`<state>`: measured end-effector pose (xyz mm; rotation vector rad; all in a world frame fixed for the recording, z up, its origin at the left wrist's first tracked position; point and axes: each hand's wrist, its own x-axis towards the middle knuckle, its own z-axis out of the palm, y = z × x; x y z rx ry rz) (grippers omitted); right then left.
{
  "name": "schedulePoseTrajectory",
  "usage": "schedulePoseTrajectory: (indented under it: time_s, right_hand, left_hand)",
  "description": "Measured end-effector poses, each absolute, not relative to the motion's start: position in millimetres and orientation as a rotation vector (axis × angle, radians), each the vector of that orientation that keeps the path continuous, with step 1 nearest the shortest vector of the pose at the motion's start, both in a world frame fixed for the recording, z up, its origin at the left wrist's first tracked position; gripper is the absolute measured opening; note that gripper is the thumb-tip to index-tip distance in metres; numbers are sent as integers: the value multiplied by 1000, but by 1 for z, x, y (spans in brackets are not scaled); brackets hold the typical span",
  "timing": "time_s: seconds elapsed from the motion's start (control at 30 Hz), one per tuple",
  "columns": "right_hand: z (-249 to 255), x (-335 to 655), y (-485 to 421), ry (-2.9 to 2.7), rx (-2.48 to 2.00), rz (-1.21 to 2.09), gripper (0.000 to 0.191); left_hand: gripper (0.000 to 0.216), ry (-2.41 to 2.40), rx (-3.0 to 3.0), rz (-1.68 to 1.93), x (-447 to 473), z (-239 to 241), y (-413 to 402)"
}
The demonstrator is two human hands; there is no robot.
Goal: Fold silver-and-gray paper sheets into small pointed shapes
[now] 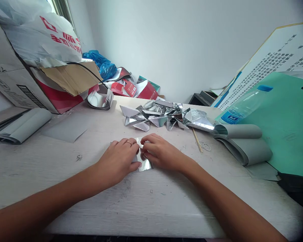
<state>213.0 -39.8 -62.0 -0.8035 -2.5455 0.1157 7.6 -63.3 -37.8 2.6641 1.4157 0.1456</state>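
A small sheet of shiny silver foil paper (pixel 144 164) lies on the table between my hands, partly covered by them. My left hand (pixel 117 158), with a ring on one finger, grips the sheet's left side, its thumb near the lower edge. From the right, the curled fingers of my right hand (pixel 164 152) hold the sheet's upper right part. Beyond both hands sits a pile of folded silver foil pieces (pixel 158 116). How the paper is bent under the fingers is hidden.
Grey-backed sheets curl at left (pixel 27 126), with a flat sheet (pixel 68 129) beside them. A thin stick (pixel 197 140) and rubber bands (pixel 205 146) lie right of the pile. Rolled sheets (pixel 244 144), a plastic bottle (pixel 244 105) and a green board (pixel 282 134) occupy the right. A cardboard box (pixel 15 77) stands left.
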Motion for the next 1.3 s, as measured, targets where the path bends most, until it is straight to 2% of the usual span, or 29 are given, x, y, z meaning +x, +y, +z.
schedulePoseTrajectory:
  time_s: [0.73,1.3]
  right_hand:
    - [-62,213,-39,-2496,-874,162,13]
    - [-60,226,-32,-2494,-1091,442,7]
  left_hand:
    - [22,1397,2722,113,8,-38,-63]
    - [29,1414,2718,85,9,-37,-63]
